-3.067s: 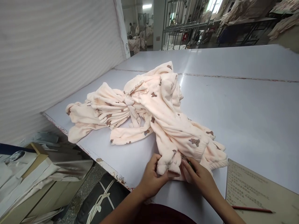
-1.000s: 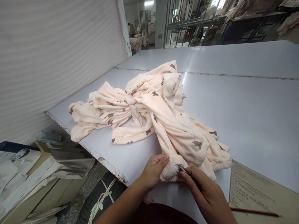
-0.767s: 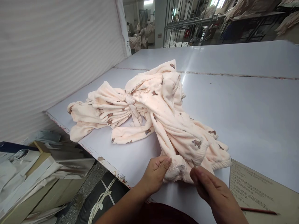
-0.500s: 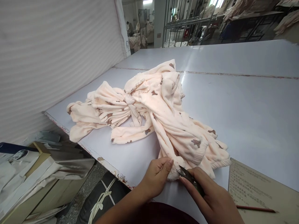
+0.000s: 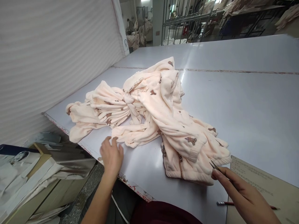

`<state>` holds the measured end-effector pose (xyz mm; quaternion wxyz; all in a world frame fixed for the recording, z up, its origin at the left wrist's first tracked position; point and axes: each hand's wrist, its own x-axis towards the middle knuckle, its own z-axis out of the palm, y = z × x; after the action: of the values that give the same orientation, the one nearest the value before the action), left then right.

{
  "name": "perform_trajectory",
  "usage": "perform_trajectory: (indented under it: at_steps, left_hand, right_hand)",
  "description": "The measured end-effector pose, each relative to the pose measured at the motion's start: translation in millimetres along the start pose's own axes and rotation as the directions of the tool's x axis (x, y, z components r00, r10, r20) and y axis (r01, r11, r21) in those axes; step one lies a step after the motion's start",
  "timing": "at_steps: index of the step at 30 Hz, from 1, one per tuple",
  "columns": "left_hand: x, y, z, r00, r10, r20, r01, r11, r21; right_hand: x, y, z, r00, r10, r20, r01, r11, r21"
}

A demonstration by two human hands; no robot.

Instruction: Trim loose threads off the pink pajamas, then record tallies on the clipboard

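The cuff [image 5: 173, 173] is let go — left hand [image 5: 112, 157] spreads open by a sleeve [image 5: 135, 137], right hand [image 5: 243, 194] keeps pinching snips [image 5: 214, 165].

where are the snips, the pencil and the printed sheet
snips [image 5: 213, 164], head view, on the metal tip beyond the fingers
pencil [image 5: 224, 203], head view, on the shaft near its dark end
printed sheet [image 5: 275, 193], head view, on its plain middle part

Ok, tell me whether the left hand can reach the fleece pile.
Likely yes: the left hand lies open on the table right beside the fleece pile, with nothing between them.
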<state>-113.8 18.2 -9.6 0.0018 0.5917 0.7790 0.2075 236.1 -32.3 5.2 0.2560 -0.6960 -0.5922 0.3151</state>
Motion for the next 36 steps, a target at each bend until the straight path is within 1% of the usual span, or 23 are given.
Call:
perform_trajectory:
  at_steps: [1,2,3,4,5,7,8,10,12,14,15,16,17,18,19,20,22,25,27,29,31,34,36]
  left_hand:
    - [-7.6,6.2,7.0,0.991,0.097,0.091,-0.089,0.992,-0.086]
    - [-19.0,17.4,17.3,0.944,0.238,0.229,-0.183,0.954,-0.238]
    - [-33.0,32.0,30.7,0.833,0.404,0.378,-0.235,0.877,-0.418]
    - [-48.3,48.1,46.6,0.740,0.474,0.477,-0.204,0.835,-0.511]
    - [-63.0,63.7,63.6,0.711,0.464,0.529,-0.127,0.824,-0.552]
    - [-85.4,86.7,94.6,0.749,0.393,0.533,0.078,0.746,-0.661]
    - [-91.0,91.7,105.4,0.759,0.376,0.531,0.130,0.712,-0.690]
    - [-89.4,86.8,112.0,0.775,0.360,0.520,0.208,0.631,-0.748]
    - [-73.3,65.2,98.1,0.782,0.354,0.512,0.260,0.561,-0.786]
    - [-50.5,36.5,70.8,0.811,0.307,0.497,0.338,0.449,-0.828]
    - [-39.6,23.7,55.6,0.835,0.259,0.485,0.379,0.368,-0.849]
    - [-30.6,13.9,41.4,0.846,0.192,0.498,0.467,0.185,-0.865]
    - [-24.2,8.3,29.3,0.847,0.152,0.509,0.509,0.046,-0.860]
    - [-20.7,7.5,20.2,0.839,0.135,0.527,0.538,-0.066,-0.840]
    - [-20.1,11.5,14.4,0.827,0.147,0.543,0.561,-0.147,-0.815]
    - [-21.8,19.5,11.7,0.815,0.184,0.549,0.577,-0.178,-0.797]
    - [-29.5,43.3,13.5,0.790,0.288,0.541,0.601,-0.187,-0.777]
    - [-40.8,78.9,21.2,0.764,0.422,0.489,0.594,-0.162,-0.788]
    - [-43.4,92.5,22.9,0.763,0.452,0.462,0.569,-0.129,-0.812]
    - [-42.2,96.8,21.7,0.779,0.428,0.458,0.544,-0.098,-0.833]
    - [-39.3,94.5,19.9,0.793,0.369,0.486,0.559,-0.120,-0.821]
    - [-35.5,86.3,20.9,0.775,0.300,0.556,0.627,-0.257,-0.735]
    - [-34.7,81.2,24.5,0.749,0.261,0.609,0.662,-0.338,-0.669]
  right_hand:
    - [2.3,-1.9,3.4,1.000,-0.011,0.009,0.011,1.000,0.020]
    - [4.9,-6.0,9.4,0.999,-0.046,0.030,0.044,0.998,0.044]
    - [8.1,-11.1,17.7,0.994,-0.098,0.048,0.095,0.993,0.065]
    - [12.0,-16.3,27.5,0.985,-0.158,0.063,0.153,0.985,0.076]
    - [16.7,-20.4,38.0,0.973,-0.218,0.076,0.212,0.974,0.074]
    - [28.3,-21.9,57.1,0.953,-0.289,0.096,0.288,0.957,0.020]
    - [34.9,-18.8,64.3,0.950,-0.297,0.095,0.300,0.954,-0.024]
    - [48.4,-5.7,72.0,0.960,-0.274,0.066,0.280,0.953,-0.113]
    - [60.1,12.2,71.2,0.971,-0.237,0.031,0.239,0.951,-0.195]
    - [68.5,28.5,65.8,0.976,-0.218,0.014,0.215,0.949,-0.231]
    - [71.3,34.5,62.8,0.975,-0.221,0.020,0.220,0.949,-0.227]
    - [73.0,38.4,60.3,0.972,-0.234,0.030,0.235,0.950,-0.208]
    - [73.5,39.9,58.4,0.966,-0.253,0.042,0.257,0.951,-0.175]
    - [72.6,39.0,57.3,0.959,-0.279,0.051,0.283,0.950,-0.130]
    - [70.1,35.6,56.9,0.950,-0.306,0.056,0.310,0.947,-0.079]
    - [66.1,29.9,57.2,0.940,-0.335,0.057,0.337,0.941,-0.024]
    - [54.2,13.1,59.1,0.916,-0.398,0.054,0.394,0.916,0.074]
    - [33.6,-17.5,63.3,0.854,-0.519,0.033,0.501,0.838,0.215]
    - [24.1,-34.1,65.1,0.836,-0.548,0.032,0.523,0.813,0.256]
    - [19.5,-43.9,64.3,0.868,-0.493,0.065,0.464,0.850,0.249]
    - [18.0,-46.6,60.3,0.916,-0.391,0.090,0.359,0.899,0.249]
    - [15.4,-43.4,51.2,0.971,-0.235,0.052,0.203,0.916,0.347]
    - [11.6,-41.1,46.5,0.986,-0.161,0.050,0.124,0.894,0.430]
